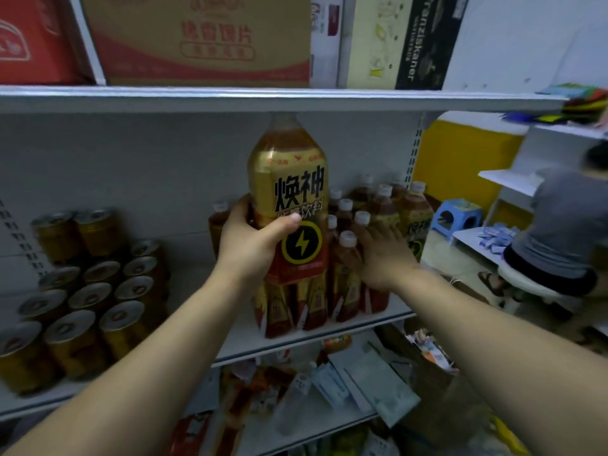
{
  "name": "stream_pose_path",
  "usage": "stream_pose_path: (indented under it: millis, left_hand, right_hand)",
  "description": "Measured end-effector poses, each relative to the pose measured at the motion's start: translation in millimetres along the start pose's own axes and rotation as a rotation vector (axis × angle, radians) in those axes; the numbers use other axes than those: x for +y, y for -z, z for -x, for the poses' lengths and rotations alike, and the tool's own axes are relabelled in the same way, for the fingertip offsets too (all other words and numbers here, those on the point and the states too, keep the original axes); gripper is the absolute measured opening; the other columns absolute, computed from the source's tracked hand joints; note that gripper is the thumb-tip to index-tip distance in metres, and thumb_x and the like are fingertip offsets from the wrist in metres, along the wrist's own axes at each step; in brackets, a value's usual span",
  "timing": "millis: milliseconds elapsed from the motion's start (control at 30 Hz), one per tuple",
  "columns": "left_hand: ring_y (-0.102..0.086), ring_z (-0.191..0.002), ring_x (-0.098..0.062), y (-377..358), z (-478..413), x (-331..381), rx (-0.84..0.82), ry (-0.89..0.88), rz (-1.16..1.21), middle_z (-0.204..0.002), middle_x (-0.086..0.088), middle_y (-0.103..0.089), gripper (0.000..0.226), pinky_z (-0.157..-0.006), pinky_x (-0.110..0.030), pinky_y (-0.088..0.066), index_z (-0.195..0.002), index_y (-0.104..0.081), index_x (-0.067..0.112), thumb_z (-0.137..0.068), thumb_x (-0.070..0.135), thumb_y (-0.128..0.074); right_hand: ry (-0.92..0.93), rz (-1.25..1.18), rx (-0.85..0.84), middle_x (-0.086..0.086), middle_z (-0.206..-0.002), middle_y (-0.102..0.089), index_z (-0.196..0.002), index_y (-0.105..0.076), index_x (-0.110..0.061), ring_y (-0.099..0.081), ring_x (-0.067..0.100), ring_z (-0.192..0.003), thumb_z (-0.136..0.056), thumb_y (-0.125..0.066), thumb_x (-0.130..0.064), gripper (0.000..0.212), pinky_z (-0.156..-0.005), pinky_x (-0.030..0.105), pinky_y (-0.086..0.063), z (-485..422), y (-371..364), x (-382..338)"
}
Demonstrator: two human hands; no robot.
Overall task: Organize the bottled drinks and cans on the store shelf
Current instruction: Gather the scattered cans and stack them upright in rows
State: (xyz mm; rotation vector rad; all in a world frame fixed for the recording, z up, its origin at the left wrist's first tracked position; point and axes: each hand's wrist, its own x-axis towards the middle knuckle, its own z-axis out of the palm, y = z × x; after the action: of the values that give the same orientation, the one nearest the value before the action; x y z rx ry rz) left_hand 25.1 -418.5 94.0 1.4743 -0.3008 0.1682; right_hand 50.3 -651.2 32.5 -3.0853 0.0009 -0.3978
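My left hand (pixel 253 243) grips a large gold-and-red energy drink bottle (pixel 291 179) around its middle and holds it upright above the shelf, its top just under the shelf above. My right hand (pixel 383 255) reaches in among a cluster of smaller bottles with white caps (pixel 348 258) on the right part of the white shelf (pixel 237 340); its fingers lie against them, and whether they curl round one is hidden. Several gold cans (pixel 82 291) stand in rows on the left part of the same shelf.
Cardboard boxes (pixel 197 41) sit on the shelf above. Below, a lower shelf holds mixed packets (pixel 345 380). To the right, a person in a grey shirt (pixel 566 232) sits by another white rack, with a blue stool (pixel 457 215) on the floor.
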Motion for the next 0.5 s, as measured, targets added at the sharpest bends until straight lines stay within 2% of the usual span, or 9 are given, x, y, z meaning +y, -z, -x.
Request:
stream_pose_path:
  millis: [100,167,233,300,433,500]
  left_hand:
    - [-0.068,-0.097,-0.020,-6,-1,1,-0.006,0.005,0.023,-0.105,-0.001,-0.069,0.032,-0.090,-0.043,-0.054,-0.102,-0.058,0.029,-0.077,0.020,-0.074]
    - [-0.068,-0.099,-0.021,-13,-1,1,-0.020,0.015,0.044,-0.108,-0.003,-0.069,0.043,-0.092,-0.045,-0.053,-0.112,-0.058,0.022,-0.074,0.025,-0.078]
    - [-0.068,-0.100,-0.023,-25,1,0,-0.036,0.044,0.099,-0.110,-0.005,-0.069,0.058,-0.092,-0.046,-0.052,-0.118,-0.056,0.017,-0.066,0.031,-0.076]
    - [-0.069,-0.098,-0.024,-40,1,-1,-0.034,0.083,0.156,-0.109,-0.006,-0.069,0.058,-0.090,-0.046,-0.053,-0.117,-0.055,0.017,-0.063,0.028,-0.072]
    - [-0.071,-0.085,-0.022,-83,0,-3,-0.064,0.122,0.298,-0.099,-0.006,-0.070,0.037,-0.079,-0.043,-0.057,-0.107,-0.058,0.019,-0.072,0.015,-0.069]
    - [-0.071,-0.085,-0.022,-108,0,-3,-0.056,0.121,0.337,-0.100,-0.006,-0.071,0.039,-0.078,-0.043,-0.057,-0.110,-0.057,0.018,-0.073,0.017,-0.070]
  right_hand:
    - [0.016,-0.040,0.039,0.009,-0.157,-0.026,-0.150,-0.026,-0.020,-0.022,0.032,-0.144,-0.088,-0.031,-0.067,0.078,-0.115,0.047,-0.020,0,-5,10]
    - [-0.047,-0.141,0.134,0.011,-0.155,-0.029,-0.149,-0.028,-0.017,-0.026,0.033,-0.142,-0.086,-0.035,-0.066,0.080,-0.113,0.048,-0.026,6,-9,25]
    - [-0.158,-0.263,0.143,0.012,-0.155,-0.028,-0.150,-0.026,-0.014,-0.025,0.031,-0.142,-0.089,-0.043,-0.061,0.079,-0.113,0.047,-0.028,18,-13,46]
    - [-0.236,-0.318,0.082,0.010,-0.156,-0.026,-0.152,-0.022,-0.017,-0.025,0.030,-0.142,-0.090,-0.045,-0.062,0.080,-0.114,0.045,-0.028,29,-21,70]
    - [-0.276,-0.280,-0.161,0.009,-0.154,-0.030,-0.150,-0.026,-0.020,-0.030,0.029,-0.138,-0.092,-0.050,-0.054,0.071,-0.109,0.038,-0.029,42,-37,115]
    - [-0.291,-0.270,-0.259,0.010,-0.153,-0.030,-0.150,-0.027,-0.020,-0.031,0.029,-0.138,-0.093,-0.048,-0.055,0.070,-0.109,0.039,-0.030,43,-46,137]
